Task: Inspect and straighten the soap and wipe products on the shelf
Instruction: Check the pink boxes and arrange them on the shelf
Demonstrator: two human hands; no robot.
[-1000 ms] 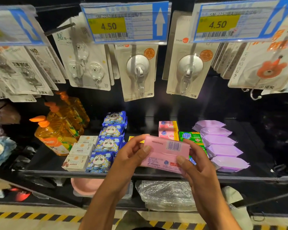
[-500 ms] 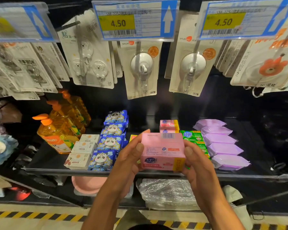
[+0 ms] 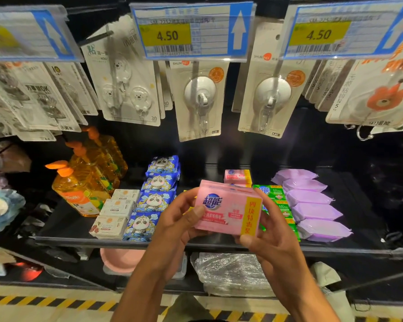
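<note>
1. Pink soap pack (image 3: 227, 208): held up in both hands, off the shelf (image 3: 79, 239), just in front of its front edge. Printed front w/ blue logo + yellow side strip faces cam. Pack slightly tilted, right end lower.
2. Left hand (image 3: 177, 219): fingers clamped on pack's left end. Thumb lies across front face, other fingers wrap behind.
3. Right hand (image 3: 272, 240): fingers clamped on pack's right end. Thumb at lower right corner by yellow strip, rest behind pack.
4. Shelf rows, L to R: orange pump bottles (image 3: 79, 189), small white packs (image 3: 116, 210), blue panda wipe packs (image 3: 156, 198), green soap packs (image 3: 275, 196), purple wipe packs (image 3: 312, 205).
5. Second pink soap pack (image 3: 236, 176) sits toward back of shelf, left of green row.
6. Green row partly hidden by held pack + right hand; can't tell how its front packs sit.
7. Purple wipe packs overlap in one line front to back.
8. Above: carded hooks (image 3: 199, 98) on pegs, price tags (image 3: 191, 31) reading 4.50.
9. Below: pink basin (image 3: 121, 259) + plastic-wrapped bundle (image 3: 230, 273) on lower level. Yellow-black floor tape (image 3: 44, 303) at bottom.
</note>
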